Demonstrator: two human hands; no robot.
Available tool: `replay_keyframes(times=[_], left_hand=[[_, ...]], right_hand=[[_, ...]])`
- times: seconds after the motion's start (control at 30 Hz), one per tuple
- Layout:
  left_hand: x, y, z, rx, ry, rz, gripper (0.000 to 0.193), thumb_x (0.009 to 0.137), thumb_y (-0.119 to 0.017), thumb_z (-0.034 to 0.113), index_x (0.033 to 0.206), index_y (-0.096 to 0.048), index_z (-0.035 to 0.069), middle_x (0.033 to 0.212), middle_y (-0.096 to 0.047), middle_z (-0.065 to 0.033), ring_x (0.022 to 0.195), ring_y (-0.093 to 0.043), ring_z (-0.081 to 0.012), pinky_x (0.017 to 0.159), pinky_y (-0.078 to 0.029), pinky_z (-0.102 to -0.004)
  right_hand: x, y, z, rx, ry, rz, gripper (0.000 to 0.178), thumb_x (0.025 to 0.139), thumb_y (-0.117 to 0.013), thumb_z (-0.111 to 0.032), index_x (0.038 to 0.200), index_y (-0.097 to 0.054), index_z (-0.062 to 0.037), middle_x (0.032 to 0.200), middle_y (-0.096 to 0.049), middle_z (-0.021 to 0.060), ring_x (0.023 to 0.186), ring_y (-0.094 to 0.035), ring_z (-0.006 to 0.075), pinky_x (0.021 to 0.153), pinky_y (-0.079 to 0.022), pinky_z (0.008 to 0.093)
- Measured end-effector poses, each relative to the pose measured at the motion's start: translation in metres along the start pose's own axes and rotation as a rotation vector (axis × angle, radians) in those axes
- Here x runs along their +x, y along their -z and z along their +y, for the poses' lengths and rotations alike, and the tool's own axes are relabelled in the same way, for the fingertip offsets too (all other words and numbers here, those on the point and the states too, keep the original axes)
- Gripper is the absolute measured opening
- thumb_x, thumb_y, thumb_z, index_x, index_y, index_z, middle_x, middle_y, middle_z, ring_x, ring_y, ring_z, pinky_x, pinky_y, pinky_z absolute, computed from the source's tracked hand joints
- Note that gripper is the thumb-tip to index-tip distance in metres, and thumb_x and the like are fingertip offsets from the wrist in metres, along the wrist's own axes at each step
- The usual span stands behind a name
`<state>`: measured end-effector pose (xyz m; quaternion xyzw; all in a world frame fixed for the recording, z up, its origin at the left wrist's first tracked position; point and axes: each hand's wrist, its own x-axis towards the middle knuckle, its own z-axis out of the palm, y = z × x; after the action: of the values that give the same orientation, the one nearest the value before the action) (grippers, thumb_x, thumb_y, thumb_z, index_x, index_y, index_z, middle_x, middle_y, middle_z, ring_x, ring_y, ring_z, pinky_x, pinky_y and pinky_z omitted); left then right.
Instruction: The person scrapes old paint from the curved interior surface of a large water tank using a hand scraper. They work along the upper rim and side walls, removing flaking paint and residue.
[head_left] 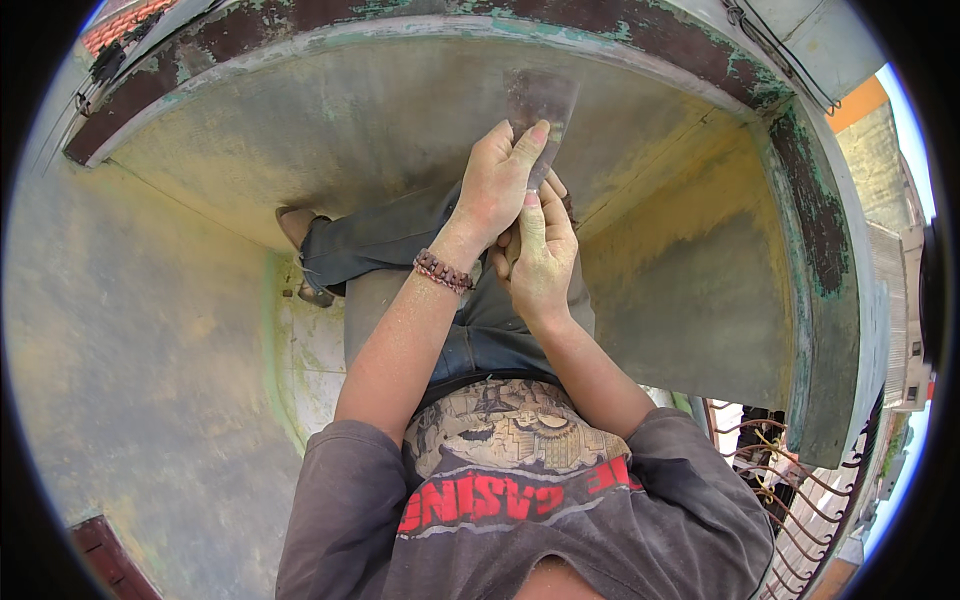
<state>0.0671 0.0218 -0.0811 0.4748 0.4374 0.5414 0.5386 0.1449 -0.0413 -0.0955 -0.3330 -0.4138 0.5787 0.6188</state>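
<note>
A scraper with a flat, dull grey metal blade (541, 95) is held up in front of me, its wide end away from my body. My left hand (492, 180), with a beaded bracelet (443, 271) at the wrist, pinches the blade from its left side, thumb on the face and fingers behind. Lower down, my right hand (543, 255) is closed around the handle end, its thumb stretched up toward the blade's narrow base. Most of the handle is hidden by my hands. Pale dust coats both hands.
A wall with worn yellow and grey paint (350, 110) stands close ahead, under a peeling brown and green ledge (690, 60). A peeling post (815, 230) and curled metal railing (800, 500) lie to the right. My leg (380, 240) extends left along the wall's foot.
</note>
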Motion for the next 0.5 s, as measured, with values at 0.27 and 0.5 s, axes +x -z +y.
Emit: replay_keyframes(times=[0.27, 0.5], left_hand=[[-0.009, -0.009, -0.012, 0.192, -0.125, 0.479, 0.046, 0.092, -0.063, 0.033, 0.112, -0.048, -0.006, 0.099, -0.059, -0.0170, 0.086, -0.059, -0.0204, 0.075, -0.050, -0.0329], [0.049, -0.041, 0.023, 0.449, -0.468, 0.545, 0.086, 0.090, -0.064, 0.024, 0.147, -0.007, -0.006, 0.152, 0.000, -0.0327, 0.144, -0.002, -0.0390, 0.117, -0.010, -0.0440]], right_hand=[[-0.018, 0.045, 0.016, 0.005, -0.163, 0.074, 0.041, 0.100, -0.051, -0.027, 0.132, -0.046, -0.0019, 0.064, -0.049, 0.0000, 0.043, -0.037, 0.0031, 0.037, -0.031, 0.0180], [-0.029, 0.083, 0.059, -0.014, -0.171, 0.197, 0.042, 0.100, -0.052, -0.028, 0.132, -0.045, -0.0013, 0.066, -0.050, 0.0004, 0.043, -0.039, 0.0048, 0.037, -0.032, 0.0192]])
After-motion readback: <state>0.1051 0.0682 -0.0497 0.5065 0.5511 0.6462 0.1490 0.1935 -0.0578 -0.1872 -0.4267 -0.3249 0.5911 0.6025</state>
